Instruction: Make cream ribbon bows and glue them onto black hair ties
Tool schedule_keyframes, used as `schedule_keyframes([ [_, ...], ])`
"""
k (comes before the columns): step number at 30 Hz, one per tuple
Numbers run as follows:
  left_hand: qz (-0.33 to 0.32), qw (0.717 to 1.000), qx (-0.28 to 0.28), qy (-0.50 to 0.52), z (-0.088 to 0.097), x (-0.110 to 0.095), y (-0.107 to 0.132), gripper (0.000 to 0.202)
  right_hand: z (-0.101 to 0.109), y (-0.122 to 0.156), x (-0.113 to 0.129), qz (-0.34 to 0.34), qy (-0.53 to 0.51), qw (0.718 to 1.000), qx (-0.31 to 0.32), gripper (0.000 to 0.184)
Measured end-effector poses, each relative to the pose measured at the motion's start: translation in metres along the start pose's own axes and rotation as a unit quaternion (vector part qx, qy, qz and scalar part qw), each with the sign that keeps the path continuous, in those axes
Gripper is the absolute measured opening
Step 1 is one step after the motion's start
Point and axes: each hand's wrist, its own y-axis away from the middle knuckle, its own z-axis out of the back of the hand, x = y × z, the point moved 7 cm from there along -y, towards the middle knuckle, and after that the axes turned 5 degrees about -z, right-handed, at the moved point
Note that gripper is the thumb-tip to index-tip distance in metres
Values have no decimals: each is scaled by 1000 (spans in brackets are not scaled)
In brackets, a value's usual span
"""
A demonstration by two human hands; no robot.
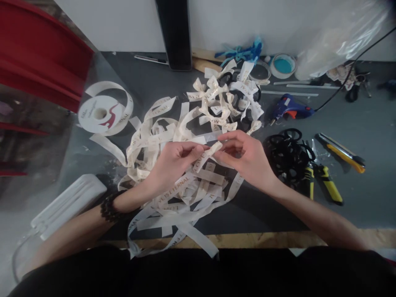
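Between my two hands is a short piece of cream printed ribbon (pixel 206 158), held above the ribbon heap. My left hand (pixel 177 161) pinches it at the left with thumb and forefinger. From the other side, my right hand (pixel 243 153) grips its upper right end with the fingertips, the other fingers curled. Whether the piece is knotted is hidden by the fingers. Beneath lies a tangled heap of loose printed ribbon (pixel 173 189). Just beyond my hands sits a cluster of finished-looking ribbon bows (pixel 213 97), some with black hair ties among them.
A ribbon spool (pixel 100 113) lies at the left, near a white power strip-like box (pixel 69 204). To the right are black hair ties (pixel 286 154), yellow-handled pliers (pixel 328 183), a yellow utility knife (pixel 343 152) and a blue glue gun (pixel 291 109) with its cord. A red chair (pixel 40 49) stands far left.
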Motion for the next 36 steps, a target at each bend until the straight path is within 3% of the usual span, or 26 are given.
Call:
schedule_keyframes([
  [7, -56, 992, -2, -115, 1, -17, 4, 25, -12, 1, -10, -28, -50, 997, 60, 48],
  [15, -132, 978, -28, -162, 1, -27, 7, 19, -15, 5, -7, 20, -9, 998, 51, 24],
  [23, -44, 996, 6, -79, 0, -14, 2, 24, -16, 10, 0, 42, 69, 996, 34, 19],
  [31, -38, 997, 13, -69, -2, -14, 3, 20, -17, 11, 2, 33, 70, 996, 49, 22],
  [36, -38, 995, 18, -88, -3, -10, 3, 21, -18, 10, 1, 48, 112, 991, 50, 13],
])
